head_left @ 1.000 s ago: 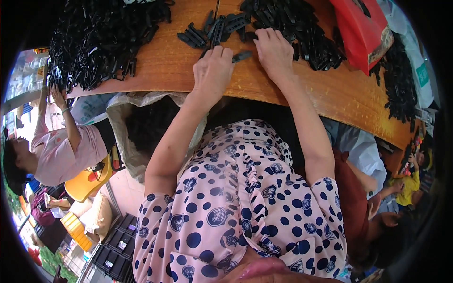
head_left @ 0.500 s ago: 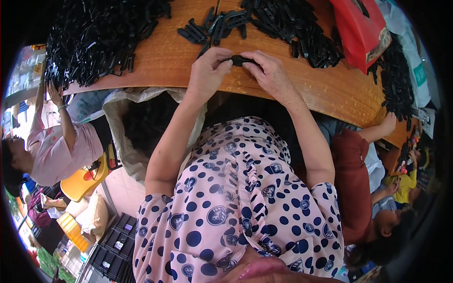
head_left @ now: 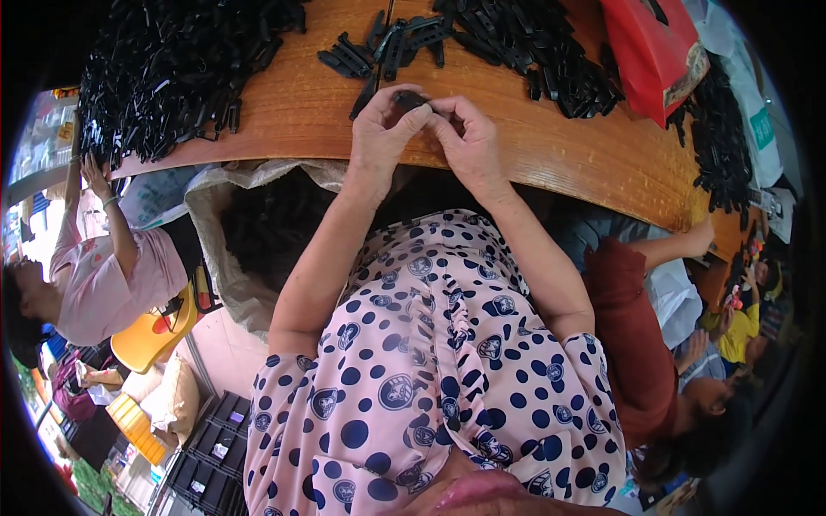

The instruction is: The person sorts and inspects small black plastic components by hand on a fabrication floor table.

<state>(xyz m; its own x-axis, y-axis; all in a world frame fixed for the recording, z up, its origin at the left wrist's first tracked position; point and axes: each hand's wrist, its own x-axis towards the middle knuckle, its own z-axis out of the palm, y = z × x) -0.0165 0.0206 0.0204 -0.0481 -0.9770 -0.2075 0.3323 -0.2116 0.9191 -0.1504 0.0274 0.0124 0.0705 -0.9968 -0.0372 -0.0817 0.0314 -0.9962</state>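
Note:
Above the near edge of the wooden table, a small dark black plastic piece [head_left: 408, 100] is gripped in my left hand [head_left: 379, 129], between thumb and curled fingers. My right hand [head_left: 469, 142] meets it from the right, thumb and forefinger pinched at the piece's end, fingertips touching the left thumb. The fingers cover much of the piece, so its exact shape is hidden. Just beyond my hands lies a loose group of slotted black plastic clips [head_left: 396, 43], one of them [head_left: 364, 97] close by my left fingers.
Large heaps of black plastic parts lie at far left [head_left: 172, 69] and far right [head_left: 533, 43] on the table [head_left: 301, 95]. A red bag [head_left: 658, 60] sits at the right. An open pale sack [head_left: 206, 232] hangs below the edge. Co-workers sit on both sides.
My right hand has moved left, up against my left hand. The black piece has shifted left and is more tilted, deeper within the left fingers.

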